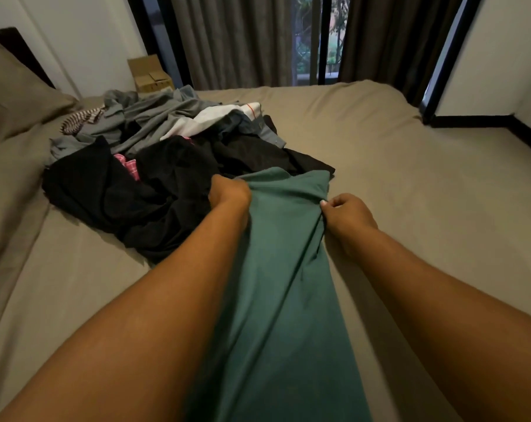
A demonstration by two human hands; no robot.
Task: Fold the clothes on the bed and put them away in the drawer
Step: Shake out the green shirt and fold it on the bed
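Two hands, the left hand (230, 190) and the right hand (346, 214), each pinch the far edge of a teal cotton garment (276, 269), fingers curled into cloth, stretching it flat over the tan-sheeted bed (410, 178), probably for folding, beside the dark unfolded clothes heap (166, 166).

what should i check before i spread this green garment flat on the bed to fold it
1. Left hand grips the green garment at its far edge: ok.
2. Right hand pinches the other far corner: ok.
3. Cloth smooth between the hands: not ok, long creases run down it.
4. Garment free of the pile: not ok, its far edge overlaps the black clothes.
5. Bare bed on the right to spread it: ok.
6. Drawer ready: cannot tell, it is out of view.
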